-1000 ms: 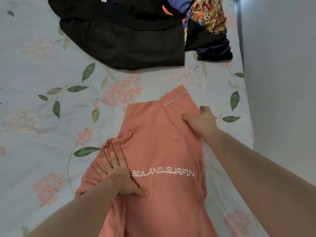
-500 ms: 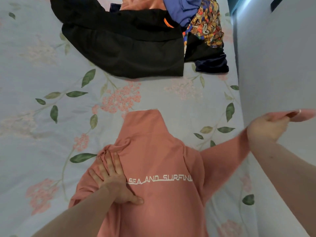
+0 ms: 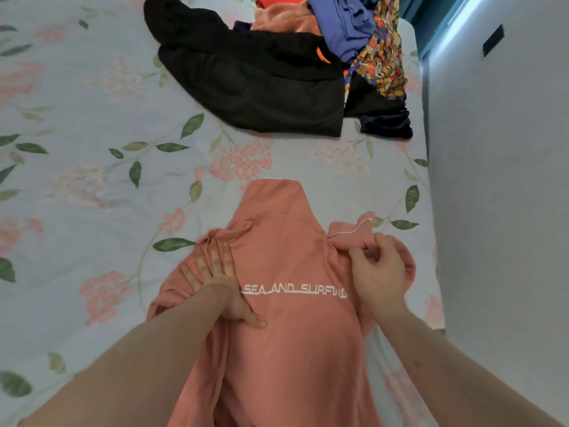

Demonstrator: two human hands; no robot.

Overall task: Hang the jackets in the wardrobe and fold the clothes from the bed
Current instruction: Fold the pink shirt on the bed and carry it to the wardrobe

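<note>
On bed (image 3: pixel 92 186): our left hand (image 3: pixel 215 282) flat, pins shirt (image 3: pixel 292 334); right hand (image 3: pixel 377 272) pinches sleeve (image 3: pixel 351 237). Fold sleeve inward, smooth creases.

1. Shirt (image 3: pixel 292 334) lies flat on the bed (image 3: pixel 92 211), near side, right of centre, collar end pointing away from the person.
2. Left hand (image 3: pixel 215 282) rests flat on the shirt's left shoulder.
3. Right hand (image 3: pixel 377 272) at the shirt's right shoulder, pinching the sleeve (image 3: pixel 354 232) folded there.
4. Pile of clothes (image 3: pixel 308 57) on the bed's far side, well apart from the shirt, bare sheet between.
5. Wall (image 3: pixel 508 211) runs along the bed's right edge, just beside shirt and pile.
</note>
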